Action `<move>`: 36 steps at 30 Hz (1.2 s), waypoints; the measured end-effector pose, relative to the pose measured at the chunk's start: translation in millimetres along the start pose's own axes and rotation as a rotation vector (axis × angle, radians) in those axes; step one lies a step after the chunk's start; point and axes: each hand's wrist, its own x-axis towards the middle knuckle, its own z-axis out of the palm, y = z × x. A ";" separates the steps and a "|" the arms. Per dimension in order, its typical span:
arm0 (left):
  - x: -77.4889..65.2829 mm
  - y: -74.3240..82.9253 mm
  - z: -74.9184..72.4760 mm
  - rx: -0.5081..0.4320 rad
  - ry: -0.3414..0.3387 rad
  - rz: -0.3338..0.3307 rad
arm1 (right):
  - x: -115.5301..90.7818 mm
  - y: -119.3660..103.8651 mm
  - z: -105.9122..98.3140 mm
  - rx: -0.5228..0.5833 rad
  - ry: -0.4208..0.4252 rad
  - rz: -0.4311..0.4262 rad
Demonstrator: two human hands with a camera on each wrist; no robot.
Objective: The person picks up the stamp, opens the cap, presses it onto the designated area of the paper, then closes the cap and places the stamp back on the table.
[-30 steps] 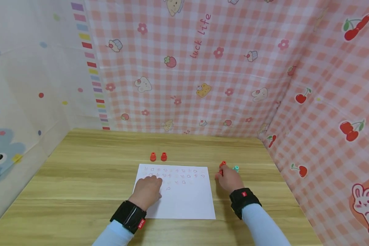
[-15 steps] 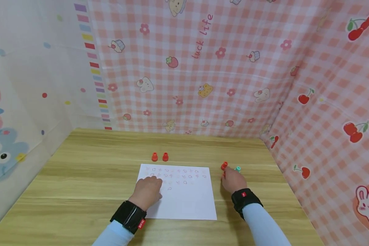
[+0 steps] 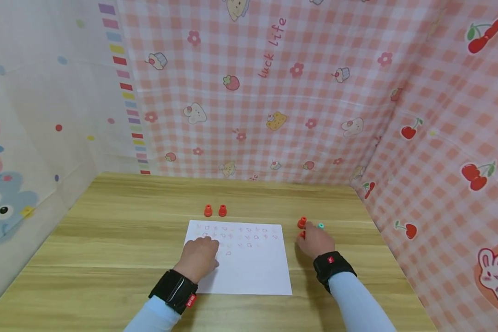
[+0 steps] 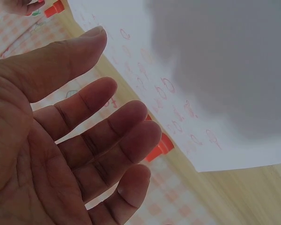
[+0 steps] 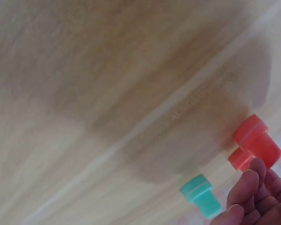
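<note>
A white sheet of paper (image 3: 253,272) lies mid-table with rows of small pinkish-red prints. My left hand (image 3: 197,259) is over its left part; the left wrist view shows the fingers (image 4: 126,119) loosely bent and apart, with nothing between them. To the right of the sheet, my right hand (image 3: 315,240) is at the stamps. One red stamp (image 3: 302,222) stands just beyond the fingertips, and another red stamp (image 5: 256,140) is between thumb and fingers, the thumb apart from it. A teal stamp (image 5: 200,194) stands beside the fingers, partly hidden in the head view.
Two more red stamps (image 3: 208,210) stand side by side behind the paper's back-left corner. The wooden table (image 3: 87,244) ends at a checked pink cloth (image 3: 232,138) behind and another checked cloth (image 3: 448,184) at right.
My right hand has drawn back slightly to the right, so more of the farther red stamp shows. The left hand stays where it was over the paper.
</note>
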 end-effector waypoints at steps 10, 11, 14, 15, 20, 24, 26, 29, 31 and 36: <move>0.8 -2.2 -1.4 0.003 -0.011 -0.017 | 10.8 -10.2 -9.6 0.006 0.020 -0.016; 0.9 -2.5 -1.5 0.005 -0.012 -0.018 | 11.5 -12.4 -10.7 0.010 0.021 -0.022; 1.3 -3.1 -1.9 0.008 -0.018 -0.023 | 14.0 -18.9 -13.0 0.011 0.020 -0.040; 1.6 -3.1 -2.1 0.011 -0.018 -0.023 | 14.9 -21.1 -13.5 0.008 0.018 -0.045; 2.5 -3.5 -2.4 0.018 -0.023 -0.030 | 19.3 -32.7 -14.0 0.003 0.008 -0.064; 1.8 -4.5 -1.9 0.018 -0.024 -0.033 | 23.7 -41.3 -10.8 -0.013 0.012 -0.077; 1.2 -4.7 -1.6 0.020 -0.022 -0.033 | 26.5 -45.7 -8.6 -0.021 0.011 -0.085; 0.7 -5.2 0.0 0.021 -0.020 -0.036 | 29.8 -55.2 -6.0 -0.023 0.002 -0.091; -0.2 -5.5 0.7 0.021 -0.019 -0.038 | 31.5 -63.4 -5.0 -0.020 -0.006 -0.105; -4.0 -5.5 0.1 0.024 -0.005 -0.026 | 36.3 -83.8 -0.1 -0.033 -0.010 -0.149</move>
